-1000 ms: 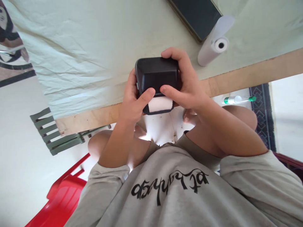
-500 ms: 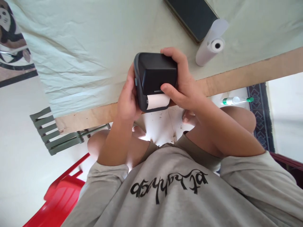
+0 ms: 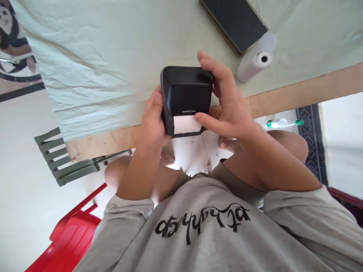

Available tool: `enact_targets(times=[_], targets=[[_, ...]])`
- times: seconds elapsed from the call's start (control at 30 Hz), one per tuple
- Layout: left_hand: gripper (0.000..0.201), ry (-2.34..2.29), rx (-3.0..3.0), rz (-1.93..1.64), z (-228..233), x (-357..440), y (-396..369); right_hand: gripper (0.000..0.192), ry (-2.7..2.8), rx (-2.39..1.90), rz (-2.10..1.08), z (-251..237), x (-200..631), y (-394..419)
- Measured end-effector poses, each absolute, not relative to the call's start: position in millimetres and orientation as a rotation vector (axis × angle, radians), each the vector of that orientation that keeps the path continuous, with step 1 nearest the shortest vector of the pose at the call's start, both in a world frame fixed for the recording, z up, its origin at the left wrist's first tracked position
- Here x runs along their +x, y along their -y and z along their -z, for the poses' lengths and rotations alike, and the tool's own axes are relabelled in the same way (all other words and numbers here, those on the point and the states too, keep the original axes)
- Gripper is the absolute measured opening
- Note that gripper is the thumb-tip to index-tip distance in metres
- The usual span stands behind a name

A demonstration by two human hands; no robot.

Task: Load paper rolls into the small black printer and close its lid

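A small black printer is held up over the near edge of the desk, and it is the one container in use: a white strip of paper shows in its slot on the side facing the person, below a line of small lettering. The left hand wraps the printer's left side, its grip clamped on the case with the thumb along the near-left corner. The right hand closes on the right side, fingers spread over the top right corner and the thumb laid at the right end of the paper strip, touching it. So the printer sits between the two grips, pressed from both sides, clear of the desk surface.

A pale green cloth covers the desk, wrinkled, and stops short of the bare wooden near edge. Toward the far right corner lies a dark phone, flat and face up, and just beside it a white paper roll on its side, its core hole turned to the person; both are well apart from the hands. The cloth left of the printer is open room. Under the desk edge, a green-capped bottle lies on the floor.
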State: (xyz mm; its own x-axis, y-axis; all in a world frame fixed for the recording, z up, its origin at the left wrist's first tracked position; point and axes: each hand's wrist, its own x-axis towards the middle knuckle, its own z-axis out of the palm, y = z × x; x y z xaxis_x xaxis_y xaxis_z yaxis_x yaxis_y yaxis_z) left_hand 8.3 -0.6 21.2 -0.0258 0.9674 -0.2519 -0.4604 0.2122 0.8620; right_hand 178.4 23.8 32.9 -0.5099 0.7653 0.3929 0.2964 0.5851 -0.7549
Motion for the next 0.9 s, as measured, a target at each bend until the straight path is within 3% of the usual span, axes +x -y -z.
enact_targets(times=[0.1,0.27,0.43,0.53,0.7,0.9], targets=[[0.029,-0.907,0.58,-1.279,-20.8,9.0,-1.0,0.066,2.089,-0.853,-0.75,-34.9,178.5,-23.6],[0.031,-0.813,0.625,-1.267,-22.3,11.3,-2.0,0.051,1.927,-1.105,-0.405,-39.7,179.5,-27.6],[0.026,-0.886,0.69,-1.248,-21.2,10.1,-1.2,0.02,1.731,-1.108,-0.556,-43.5,174.6,-32.9],[0.026,-0.917,0.693,-1.246,-21.9,9.8,-0.6,0.013,1.636,-1.05,-0.624,-46.0,172.4,-34.3],[0.026,-0.898,0.713,-1.243,-22.6,10.2,0.6,0.002,1.977,-1.093,-0.418,-50.8,173.0,-38.4],[0.017,-0.845,0.757,-1.226,-16.0,8.8,-0.3,0.019,2.57,-1.433,-0.108,-68.2,165.4,-38.2]])
